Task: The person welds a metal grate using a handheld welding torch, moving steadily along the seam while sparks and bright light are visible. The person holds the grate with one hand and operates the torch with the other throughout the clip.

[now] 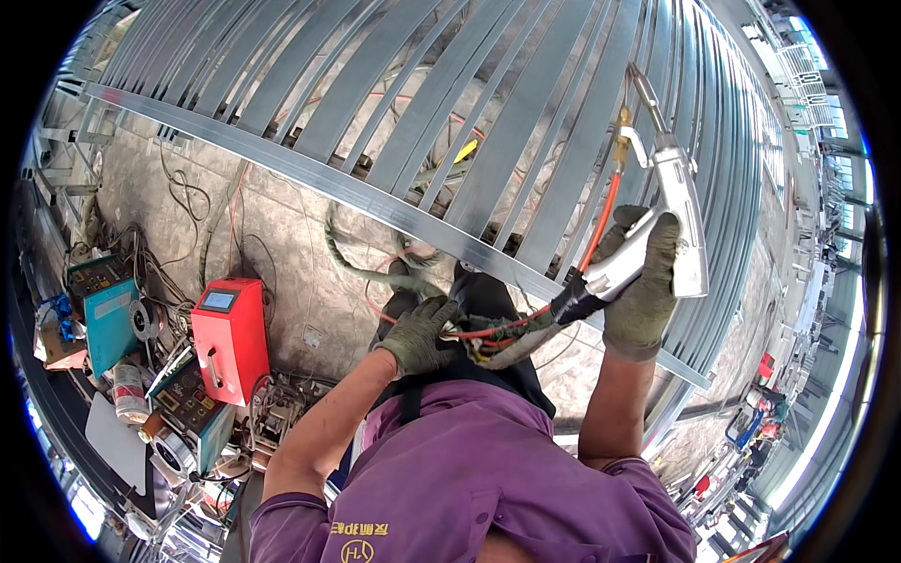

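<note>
Person is wearing a purple short-sleeved shirt (pixel 450 469), round dark snaps (pixel 482 518) dotting the front, yellow lettering (pixel 380 528) and circled yellow emblem (pixel 357 551) marking the left chest. Left hand (pixel 419 335) and right hand (pixel 648 277) are wearing olive-green gloves (pixel 633 330), forearms (pixel 615 405) showing bare. Black legwear (pixel 486 298) is showing beyond the shirt.

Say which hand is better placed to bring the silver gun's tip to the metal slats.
Probably the right hand: it holds the silver gun, whose tip already appears over the metal slats. The left hand is at the cable bundle, near the lap.
</note>
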`<state>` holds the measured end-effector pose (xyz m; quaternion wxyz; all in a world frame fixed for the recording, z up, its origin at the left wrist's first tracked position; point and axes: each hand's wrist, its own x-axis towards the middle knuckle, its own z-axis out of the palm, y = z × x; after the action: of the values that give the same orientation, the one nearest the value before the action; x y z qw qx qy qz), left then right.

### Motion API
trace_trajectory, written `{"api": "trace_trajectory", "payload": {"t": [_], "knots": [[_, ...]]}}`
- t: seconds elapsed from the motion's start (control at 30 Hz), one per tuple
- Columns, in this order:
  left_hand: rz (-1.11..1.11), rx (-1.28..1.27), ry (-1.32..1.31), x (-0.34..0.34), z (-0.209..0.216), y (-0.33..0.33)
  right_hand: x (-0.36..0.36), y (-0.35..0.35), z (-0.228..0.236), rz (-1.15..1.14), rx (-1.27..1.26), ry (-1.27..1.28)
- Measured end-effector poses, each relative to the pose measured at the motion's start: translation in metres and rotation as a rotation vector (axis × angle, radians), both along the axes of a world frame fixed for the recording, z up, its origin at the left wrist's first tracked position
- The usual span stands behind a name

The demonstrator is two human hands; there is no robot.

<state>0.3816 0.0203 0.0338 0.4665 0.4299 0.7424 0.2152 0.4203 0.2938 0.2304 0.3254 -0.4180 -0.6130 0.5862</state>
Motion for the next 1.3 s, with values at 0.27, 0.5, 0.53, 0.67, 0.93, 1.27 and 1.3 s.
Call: {"api": "trace_trajectory", "payload": {"t": [0.27, 0.5, 0.53, 0.67, 0.93, 1.27, 1.3], "knots": [[0.017, 0.057, -0.127, 0.026, 0.001, 0.022, 0.018, 0.027, 0.015, 0.007, -0.096, 0.043], [0.131, 0.053, -0.103, 0.083, -0.011, 0.063, 0.064, 0.1, -0.022, 0.057, -0.162, 0.048], [0.152, 0.078, -0.083, 0.09, -0.009, 0.076, 0.08, 0.118, -0.028, 0.037, -0.174, 0.077], [0.046, -0.026, 0.073, 0.138, -0.019, 0.139, 0.13, 0.184, -0.021, 0.016, -0.197, 0.102], [0.207, 0.125, 0.159, 0.21, 0.02, 0.246, 0.207, 0.32, -0.007, 0.001, -0.351, 0.263], [1.439, 0.355, 0.189, 0.154, -0.014, 0.209, 0.188, 0.354, 0.017, 0.092, -0.172, 0.251], [1.6, 0.329, 0.169, 0.133, -0.038, 0.185, 0.18, 0.348, 0.023, 0.128, -0.165, 0.227]]}}
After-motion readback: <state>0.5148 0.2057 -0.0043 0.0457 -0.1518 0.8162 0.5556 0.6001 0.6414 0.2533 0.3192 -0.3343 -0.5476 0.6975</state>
